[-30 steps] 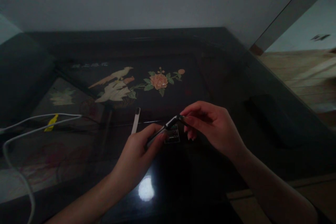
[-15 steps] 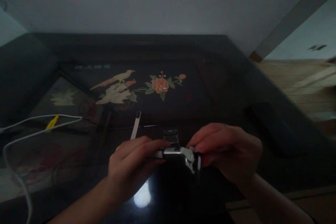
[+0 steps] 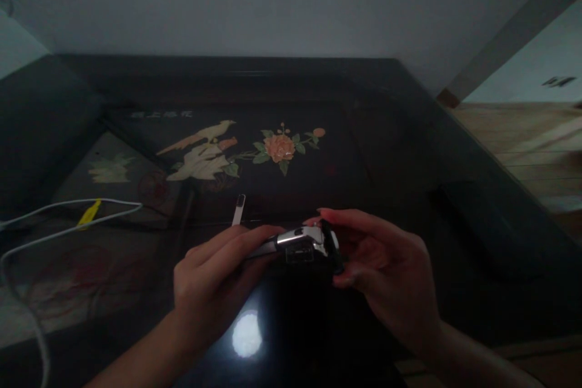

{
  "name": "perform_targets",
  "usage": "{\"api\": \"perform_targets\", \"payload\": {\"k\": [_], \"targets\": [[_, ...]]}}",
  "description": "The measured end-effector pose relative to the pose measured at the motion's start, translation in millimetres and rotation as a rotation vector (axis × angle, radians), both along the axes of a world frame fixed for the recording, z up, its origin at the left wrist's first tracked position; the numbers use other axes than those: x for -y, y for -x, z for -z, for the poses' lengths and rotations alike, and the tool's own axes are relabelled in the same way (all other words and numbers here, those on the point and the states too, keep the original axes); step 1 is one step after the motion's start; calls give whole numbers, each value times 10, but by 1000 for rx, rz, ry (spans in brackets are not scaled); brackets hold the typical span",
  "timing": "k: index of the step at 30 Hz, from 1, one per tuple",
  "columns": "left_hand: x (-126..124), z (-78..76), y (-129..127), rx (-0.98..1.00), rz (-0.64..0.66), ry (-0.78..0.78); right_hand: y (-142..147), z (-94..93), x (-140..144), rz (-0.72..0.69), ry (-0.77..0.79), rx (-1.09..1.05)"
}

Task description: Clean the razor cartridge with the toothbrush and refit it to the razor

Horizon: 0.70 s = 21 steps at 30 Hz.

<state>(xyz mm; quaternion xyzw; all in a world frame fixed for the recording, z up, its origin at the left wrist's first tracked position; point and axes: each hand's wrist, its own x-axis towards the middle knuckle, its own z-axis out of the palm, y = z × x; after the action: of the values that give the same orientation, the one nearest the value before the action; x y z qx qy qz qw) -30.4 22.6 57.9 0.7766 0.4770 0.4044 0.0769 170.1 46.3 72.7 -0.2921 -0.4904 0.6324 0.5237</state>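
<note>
Low over the dark table, my left hand (image 3: pixel 227 267) is closed around the handle of a razor (image 3: pixel 300 235), whose silver neck points right. At the neck's end is a dark blade head (image 3: pixel 331 248) with a pale side. My right hand (image 3: pixel 386 273) pinches this head, fingers above and thumb below. Whether the head is locked onto the neck I cannot tell. A small clear plastic case (image 3: pixel 299 254) lies just below the neck, partly covered by it. Beyond my left hand lies a thin white strip with a dark end (image 3: pixel 239 209), its near part hidden.
The glossy dark table (image 3: pixel 373 109) carries a bird-and-flower picture (image 3: pixel 278 148). A white cable (image 3: pixel 27 297) with a yellow tag (image 3: pixel 90 214) lies at the left. On the right is a dark oblong object (image 3: pixel 486 224). A grey wall (image 3: pixel 227 6) stands behind the table.
The razor has moved up and slightly left. My right hand has opened around the blade head, which now stands more plainly in view between thumb and fingers.
</note>
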Motion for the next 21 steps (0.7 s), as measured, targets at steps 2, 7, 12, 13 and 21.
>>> {"api": "perform_targets", "payload": {"k": [2, 7, 12, 13, 21], "targets": [[-2, 4, -4, 0, 7, -1, -12, 3, 4, -9, 0, -7], [-10, -2, -13, -2, -11, -6, -22, -13, 19, -19, -47, 10], [-6, -35, -24, -1, 19, -1, -14, -24, 31, 20, -140, 24], [-4, -38, -23, 2, 25, 2, -15, -23, 32, 13, -152, 23], [19, -11, -11, 58, 63, -18, -28, -44, 32, 39, -201, 43]]}}
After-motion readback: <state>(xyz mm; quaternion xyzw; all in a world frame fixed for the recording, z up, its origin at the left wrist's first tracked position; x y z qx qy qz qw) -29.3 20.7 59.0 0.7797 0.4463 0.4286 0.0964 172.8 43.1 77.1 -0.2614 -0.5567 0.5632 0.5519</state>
